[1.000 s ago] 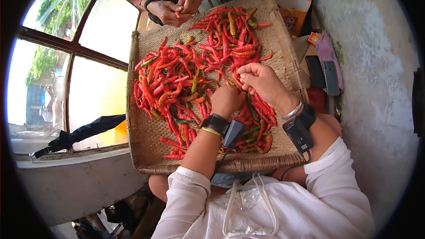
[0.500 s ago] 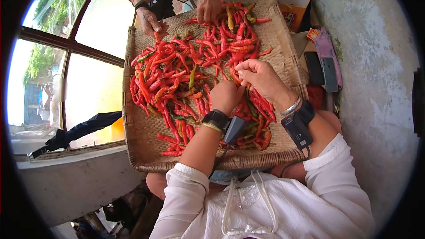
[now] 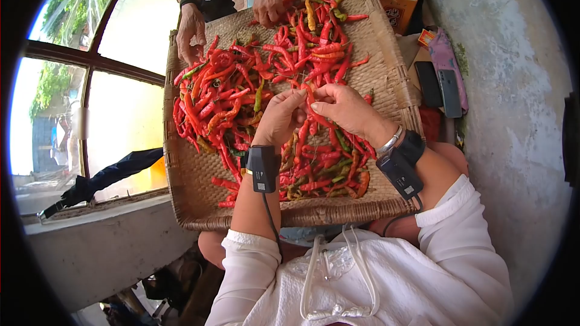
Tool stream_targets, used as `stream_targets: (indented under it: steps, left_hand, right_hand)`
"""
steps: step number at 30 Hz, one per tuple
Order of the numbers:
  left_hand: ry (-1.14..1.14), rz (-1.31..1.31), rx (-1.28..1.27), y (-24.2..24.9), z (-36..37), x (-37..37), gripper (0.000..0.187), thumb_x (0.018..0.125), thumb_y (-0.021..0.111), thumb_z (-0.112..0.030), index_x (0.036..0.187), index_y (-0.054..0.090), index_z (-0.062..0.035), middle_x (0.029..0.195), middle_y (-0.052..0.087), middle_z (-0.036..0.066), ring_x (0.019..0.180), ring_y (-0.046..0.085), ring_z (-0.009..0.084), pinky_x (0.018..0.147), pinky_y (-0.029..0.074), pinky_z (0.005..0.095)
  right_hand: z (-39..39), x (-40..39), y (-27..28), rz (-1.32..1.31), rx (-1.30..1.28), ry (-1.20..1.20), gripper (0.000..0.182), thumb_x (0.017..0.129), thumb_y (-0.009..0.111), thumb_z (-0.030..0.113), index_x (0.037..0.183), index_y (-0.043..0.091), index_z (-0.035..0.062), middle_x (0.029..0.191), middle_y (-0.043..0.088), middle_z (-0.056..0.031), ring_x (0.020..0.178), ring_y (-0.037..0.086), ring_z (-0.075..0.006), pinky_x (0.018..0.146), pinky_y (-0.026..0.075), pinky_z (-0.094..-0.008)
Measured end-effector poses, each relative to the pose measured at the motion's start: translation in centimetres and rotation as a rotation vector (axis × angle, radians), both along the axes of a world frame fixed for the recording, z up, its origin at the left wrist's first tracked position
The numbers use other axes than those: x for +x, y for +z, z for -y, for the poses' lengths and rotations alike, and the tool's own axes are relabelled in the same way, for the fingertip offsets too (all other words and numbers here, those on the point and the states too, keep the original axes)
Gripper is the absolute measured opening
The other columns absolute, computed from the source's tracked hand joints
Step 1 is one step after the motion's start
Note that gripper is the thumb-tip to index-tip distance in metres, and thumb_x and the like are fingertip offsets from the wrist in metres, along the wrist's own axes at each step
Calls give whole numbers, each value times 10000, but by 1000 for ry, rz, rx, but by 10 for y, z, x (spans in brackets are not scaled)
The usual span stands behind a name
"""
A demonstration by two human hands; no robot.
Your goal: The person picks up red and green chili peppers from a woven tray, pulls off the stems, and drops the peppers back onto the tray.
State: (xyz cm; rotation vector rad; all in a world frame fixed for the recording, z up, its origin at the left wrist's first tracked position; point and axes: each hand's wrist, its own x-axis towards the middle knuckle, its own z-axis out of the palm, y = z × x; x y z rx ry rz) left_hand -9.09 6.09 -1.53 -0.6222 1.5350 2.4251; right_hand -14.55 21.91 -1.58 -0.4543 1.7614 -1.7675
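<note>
A wide woven tray (image 3: pixel 386 78) rests on the person's lap and is spread almost all over with red chillies (image 3: pixel 241 96), a few green and orange ones mixed in. Judging by how things lie, the sorting looks far from over: the big heap on the window side is thick and tangled, another loose scatter runs toward the far edge, and a smaller bunch (image 3: pixel 326 172) lies close to the person's body. No separate pile of pulled stems or finished chillies can be made out, so how much has been dealt with cannot be told.

At the far edge another person's two hands (image 3: pixel 192 29) work the same spread, one on the tray's rim by the window, the other (image 3: pixel 267 5) resting among the chillies further right.

Near the middle of the tray the person's left hand (image 3: pixel 279 118) and right hand (image 3: pixel 343 108) meet over a single chilli (image 3: pixel 307 92). Both are curled nearly closed: the left fingers (image 3: pixel 294 99) pinch one end, and the right thumb and fingers (image 3: pixel 320 101) pinch it just beside them, fingertips of the two hands almost touching. The chilli is lifted slightly above the others. Each wrist carries a dark strapped device, and the right also a pale bangle.
</note>
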Motion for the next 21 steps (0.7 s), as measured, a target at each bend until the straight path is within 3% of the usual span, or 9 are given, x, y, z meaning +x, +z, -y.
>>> stream_targets:
  steps: [4,7,8,9,11,13,17,19,21]
  left_hand:
    - [117,-5,10,4,3,-2,185,865,584,-213,720,555,-102,594,521,-29,472,466,50,411,346,186]
    - [225,-88,72,1,21,-6,188,871,579,-230,739,546,-101,609,516,-24,487,479,56,434,371,185]
    - [286,-193,115,-2,25,-8,179,889,551,-222,779,536,-83,648,543,-10,527,510,63,471,416,193]
    - [383,-345,214,3,22,-10,162,907,517,-194,936,537,-36,806,595,37,638,564,78,536,463,206]
    - [508,-332,182,11,13,-13,261,917,492,-167,1116,484,1,984,591,83,755,589,97,602,488,212]
    - [388,-291,70,1,8,-11,361,917,490,-164,1233,415,-8,1076,562,96,797,593,111,633,487,211]
    - [-89,-158,-612,-34,-11,-15,251,861,547,-93,1093,553,1,1027,593,88,758,622,148,627,484,254]
    - [-146,-345,-984,-23,-29,-15,244,811,567,-28,1053,576,6,1015,590,118,735,635,188,629,488,273]
    - [-190,-350,-1026,-18,-36,-21,284,771,599,-59,1051,584,-10,1019,583,144,762,630,244,659,496,314]
  right_hand:
    - [-3,1,6,149,245,282,191,808,607,194,767,579,9,612,588,-33,518,556,-110,477,442,-262]
    - [-5,4,21,118,385,405,177,841,588,166,865,588,-9,686,592,-31,573,547,-69,509,454,-214]
    - [-6,5,20,15,429,431,194,812,595,198,851,608,9,692,615,-74,581,590,-144,533,473,-282]
    - [-8,4,20,15,430,430,194,812,595,198,851,608,9,692,615,-74,581,590,-144,533,473,-282]
    - [-14,2,21,-625,716,459,209,775,603,232,843,626,36,726,631,-120,630,616,-258,590,481,-372]
    - [-20,1,25,-701,748,358,215,756,609,246,838,630,49,740,629,-128,666,612,-291,622,476,-398]
    - [-21,-5,29,-757,761,162,220,737,623,260,826,633,59,734,628,-127,729,615,-311,668,472,-422]
    - [-21,-6,30,-802,805,167,215,736,624,258,810,634,57,728,626,-132,738,615,-307,678,473,-420]
    - [-24,-5,29,-849,851,167,211,734,626,257,795,635,55,723,623,-138,748,616,-304,687,473,-418]
